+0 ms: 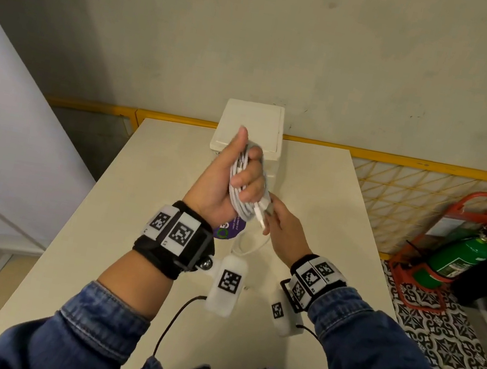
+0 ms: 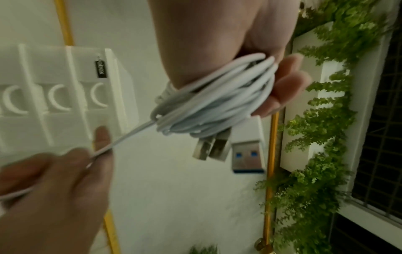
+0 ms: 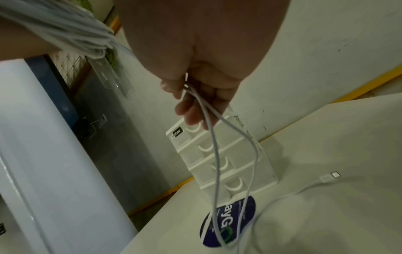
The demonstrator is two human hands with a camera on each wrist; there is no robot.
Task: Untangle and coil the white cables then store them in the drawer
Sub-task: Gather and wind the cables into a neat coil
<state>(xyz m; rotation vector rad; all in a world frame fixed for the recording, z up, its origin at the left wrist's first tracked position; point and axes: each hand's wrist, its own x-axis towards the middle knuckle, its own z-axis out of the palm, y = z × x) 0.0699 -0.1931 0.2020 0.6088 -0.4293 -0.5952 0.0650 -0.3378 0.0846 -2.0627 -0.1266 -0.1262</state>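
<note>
The left hand (image 1: 223, 180) is raised above the table (image 1: 142, 199), its fingers curled tight round a bundle of coiled white cables (image 2: 217, 106); three USB plugs (image 2: 248, 154) stick out below the coil. The right hand (image 1: 287, 231) sits just beside it, thumb and fingers pinching a loose strand (image 3: 215, 154) that runs out of the bundle — its slack hangs in a loop down to the tabletop, crossing a round purple sticker (image 3: 226, 221); one small connector (image 3: 333, 175) lies flat on the table. Behind the hands stands the white drawer unit (image 3: 217, 154), every drawer pushed in.
</note>
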